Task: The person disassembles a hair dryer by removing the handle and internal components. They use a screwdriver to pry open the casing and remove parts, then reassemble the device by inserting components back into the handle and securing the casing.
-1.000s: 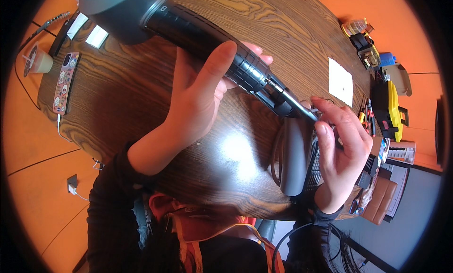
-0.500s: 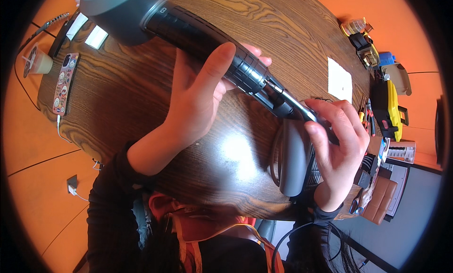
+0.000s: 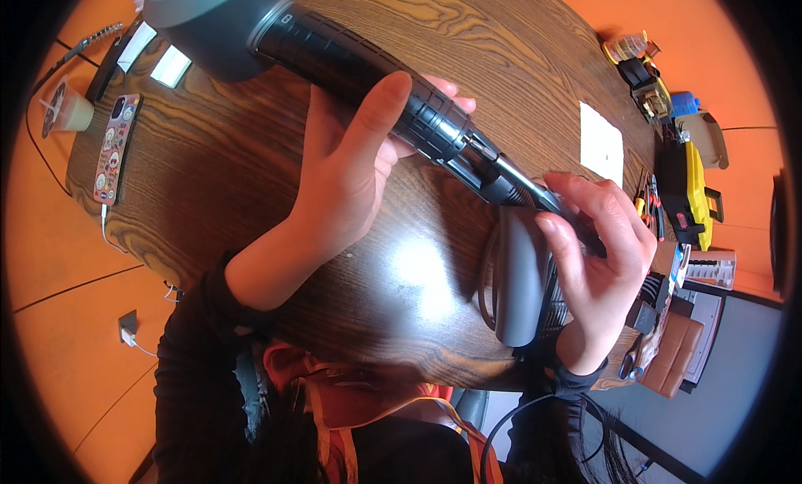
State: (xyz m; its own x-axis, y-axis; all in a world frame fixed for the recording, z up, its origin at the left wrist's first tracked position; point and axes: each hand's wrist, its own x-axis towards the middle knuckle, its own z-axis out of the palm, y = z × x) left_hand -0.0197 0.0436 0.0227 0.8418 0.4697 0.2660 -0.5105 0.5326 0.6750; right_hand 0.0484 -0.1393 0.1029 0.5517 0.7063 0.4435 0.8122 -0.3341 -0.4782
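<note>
A hair dryer with a grey head (image 3: 213,33) and a black handle (image 3: 342,62) is held at a slant above the table by my left hand (image 3: 342,175). That hand's thumb lies across the handle and its fingers wrap underneath. My right hand (image 3: 601,242) grips a screwdriver (image 3: 525,181) by its dark grip. The metal shaft points up-left at the open lower end of the handle, where its tip meets the inner parts; exact contact is hard to see. Below, a curved grey shell piece (image 3: 520,275) sits by my right wrist, with a dark cord looped beside it.
At the left lie a stickered phone (image 3: 115,150) on a charging cable and a lidded drink cup (image 3: 67,108). To the right are white paper (image 3: 601,141), pliers (image 3: 656,206), a black-and-yellow toolbox (image 3: 689,196), scissors (image 3: 635,367) and a brown case (image 3: 672,354).
The screwdriver and my right fingers have shifted slightly, and the handle's lower end has moved a little to the left. Both grips stay the same.
</note>
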